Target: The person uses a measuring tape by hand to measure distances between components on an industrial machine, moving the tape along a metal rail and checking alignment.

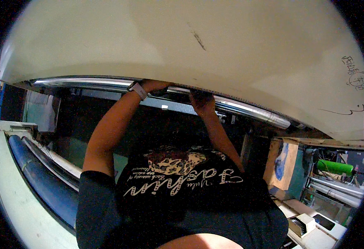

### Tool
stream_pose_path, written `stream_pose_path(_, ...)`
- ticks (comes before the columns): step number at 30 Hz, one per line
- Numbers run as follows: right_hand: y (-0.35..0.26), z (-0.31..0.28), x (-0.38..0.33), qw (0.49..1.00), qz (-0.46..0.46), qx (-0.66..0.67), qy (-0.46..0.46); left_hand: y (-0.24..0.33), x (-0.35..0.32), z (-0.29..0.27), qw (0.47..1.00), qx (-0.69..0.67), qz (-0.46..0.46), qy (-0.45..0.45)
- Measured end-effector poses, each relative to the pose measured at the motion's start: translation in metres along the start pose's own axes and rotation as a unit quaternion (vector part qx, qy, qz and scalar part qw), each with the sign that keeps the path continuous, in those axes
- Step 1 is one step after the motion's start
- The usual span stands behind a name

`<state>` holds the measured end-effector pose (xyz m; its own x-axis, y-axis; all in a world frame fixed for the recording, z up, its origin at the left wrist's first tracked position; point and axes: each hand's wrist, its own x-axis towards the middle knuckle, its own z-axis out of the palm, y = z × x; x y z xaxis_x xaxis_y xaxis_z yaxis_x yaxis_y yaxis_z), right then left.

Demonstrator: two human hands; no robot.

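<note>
Both my arms reach forward to a long shiny metal roller (252, 111) that runs along the lower edge of a large cream panel (248, 45). My left hand (153, 86), with a pale-banded watch (139, 89) on its wrist, is at the middle of the roller, close under the panel's edge. A little to its right, my right hand (202, 103) is raised to the same roller. Its fingers are lost in dark shadow. The left fingers are mostly hidden too, so I cannot tell whether either hand grips anything.
A blue roller (49, 186) lies in a pale machine frame (7, 182) at the left. To the right are a cardboard piece (279, 164) with a blue mark, a green roll (334, 167) and a small cream box (302, 225). Dark marks show on the cream panel.
</note>
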<state>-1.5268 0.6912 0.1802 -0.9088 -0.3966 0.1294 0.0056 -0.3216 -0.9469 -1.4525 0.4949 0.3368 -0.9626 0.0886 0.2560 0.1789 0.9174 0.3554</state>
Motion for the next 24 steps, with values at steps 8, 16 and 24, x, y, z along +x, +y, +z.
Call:
stream_pose_path(8,-0.007,0.009,0.0,0.999,0.021,-0.013,0.042,0.001,-0.001,0.0,1.0,0.011,0.001,-0.005)
stream_pose_path(16,0.028,-0.01,0.009,0.87,-0.168,-0.463,-0.015,0.003,0.002,-0.001,0.999,0.004,-0.017,-0.039)
stream_pose_path(24,0.039,-0.016,0.006,0.797,-0.169,-0.572,-0.094,-0.011,0.003,-0.009,0.997,0.007,-0.03,-0.076)
